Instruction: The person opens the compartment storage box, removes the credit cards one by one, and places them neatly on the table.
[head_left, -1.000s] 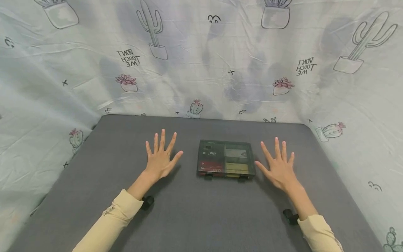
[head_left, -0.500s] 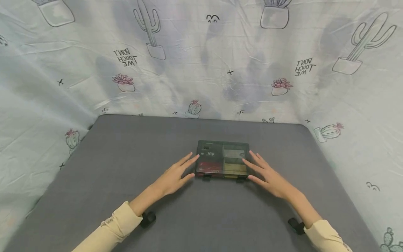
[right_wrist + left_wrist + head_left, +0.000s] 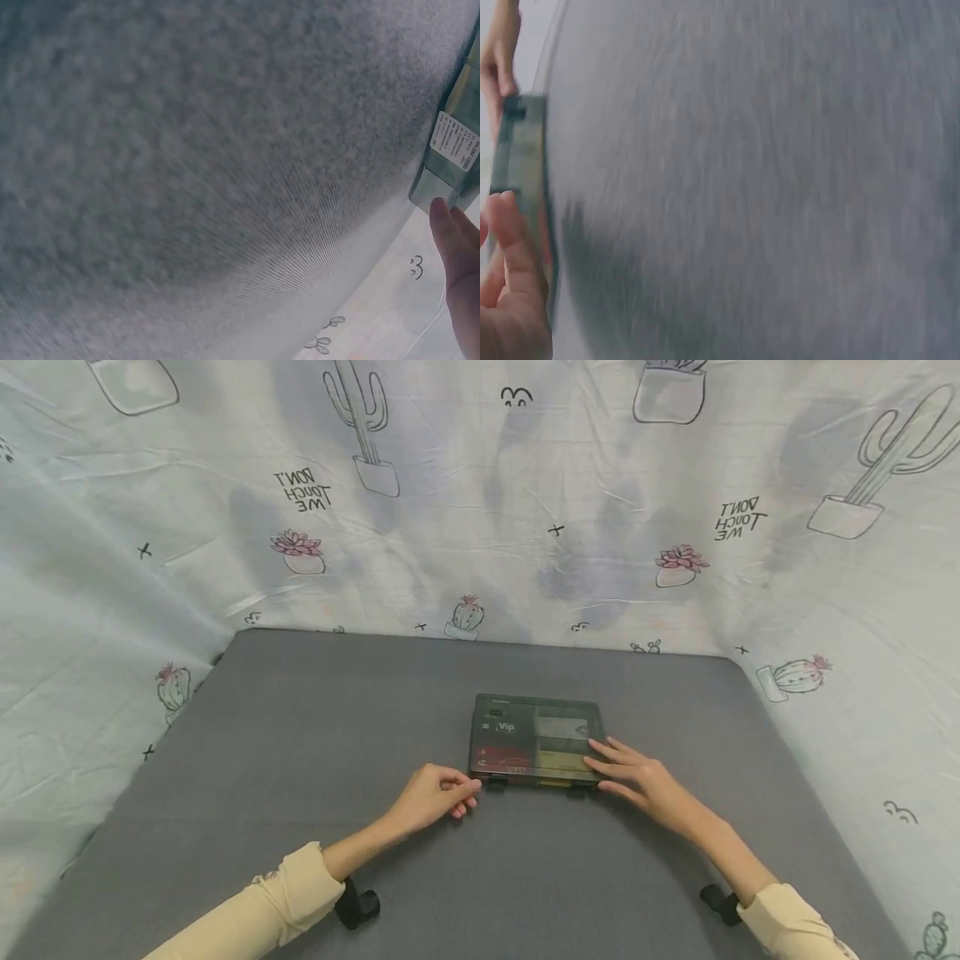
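Observation:
A flat storage case (image 3: 564, 731) with a dark see-through lid lies shut on the grey table (image 3: 375, 693). Red, yellow and pale contents show through the lid, along with the letters "Vip". Two black latches (image 3: 581, 790) sit along its near side. My left hand (image 3: 429, 795) is at the case's near left corner with its fingers curled in, fingertips right by the edge. At the right end, my right hand (image 3: 651, 783) touches the case with fingers stretched over the lid and thumb at the near corner. A white label (image 3: 454, 141) shows on the case in the right wrist view.
A white curtain (image 3: 480, 485) printed with cactus drawings hangs around the back and sides of the table. Black wrist devices (image 3: 357, 905) sit below both wrists.
Both hands have come inward from spread positions beside the case. The left fingers have curled at its near left corner, and the right fingers have settled over its right end.

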A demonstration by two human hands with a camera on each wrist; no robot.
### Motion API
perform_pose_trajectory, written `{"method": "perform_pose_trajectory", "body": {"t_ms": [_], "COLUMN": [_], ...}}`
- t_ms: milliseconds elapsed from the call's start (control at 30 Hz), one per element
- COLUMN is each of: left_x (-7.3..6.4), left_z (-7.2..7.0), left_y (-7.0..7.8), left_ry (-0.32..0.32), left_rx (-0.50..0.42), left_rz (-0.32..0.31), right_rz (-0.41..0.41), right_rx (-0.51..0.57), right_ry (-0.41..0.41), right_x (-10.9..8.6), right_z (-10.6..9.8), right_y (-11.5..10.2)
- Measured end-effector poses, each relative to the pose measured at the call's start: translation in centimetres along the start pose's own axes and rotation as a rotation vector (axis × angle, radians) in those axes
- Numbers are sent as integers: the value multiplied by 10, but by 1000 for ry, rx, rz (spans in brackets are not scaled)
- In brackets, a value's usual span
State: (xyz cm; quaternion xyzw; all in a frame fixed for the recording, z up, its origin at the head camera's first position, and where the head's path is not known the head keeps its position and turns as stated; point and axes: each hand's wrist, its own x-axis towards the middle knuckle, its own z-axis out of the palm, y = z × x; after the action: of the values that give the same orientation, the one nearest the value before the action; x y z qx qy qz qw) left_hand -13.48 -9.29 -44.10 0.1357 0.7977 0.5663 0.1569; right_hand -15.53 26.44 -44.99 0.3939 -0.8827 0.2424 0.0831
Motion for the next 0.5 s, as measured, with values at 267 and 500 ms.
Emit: {"method": "perform_pose_trajectory", "body": {"t_ms": [267, 500], "left_x": [14, 18], "left_z": [18, 25], "left_y": [-1, 1], "left_ry": [-20, -7], "left_rx": [-451, -701], "left_rz": [-347, -414], "right_rz": [-16, -27], "right_rx": [24, 38], "right_ry": [-32, -58], "right_x": [6, 7], "right_z": [-4, -7], "right_y": [0, 1]}}
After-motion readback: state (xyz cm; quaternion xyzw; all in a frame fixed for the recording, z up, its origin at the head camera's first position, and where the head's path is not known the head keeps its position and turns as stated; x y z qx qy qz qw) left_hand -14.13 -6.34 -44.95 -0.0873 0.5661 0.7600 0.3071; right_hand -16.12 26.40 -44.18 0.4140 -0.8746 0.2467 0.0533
